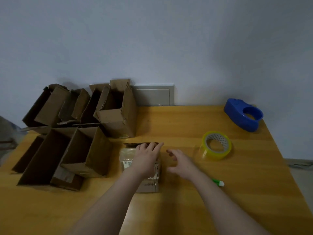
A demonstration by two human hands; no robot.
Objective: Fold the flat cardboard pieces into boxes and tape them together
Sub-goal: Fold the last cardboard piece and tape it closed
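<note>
Flat cardboard piece [126, 154] lies mid-table [186, 122], glossy with tape and bearing a white label. The left hand [147, 160] presses on it palm down, fingers straight to its far edge, hiding much of it. The right hand [179, 162] hovers just beside it, fingers loosely bent, holding nothing, blurred. Farther right sit a tape roll [216, 146] and a blue tape dispenser [243, 115]; open boxes [97, 150] crowd the left.

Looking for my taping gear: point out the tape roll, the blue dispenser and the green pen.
tape roll [213, 154], head view, on its yellow outer wall.
blue dispenser [236, 114], head view, on its solid body left of the hole.
green pen [218, 182], head view, on its green barrel.
</note>
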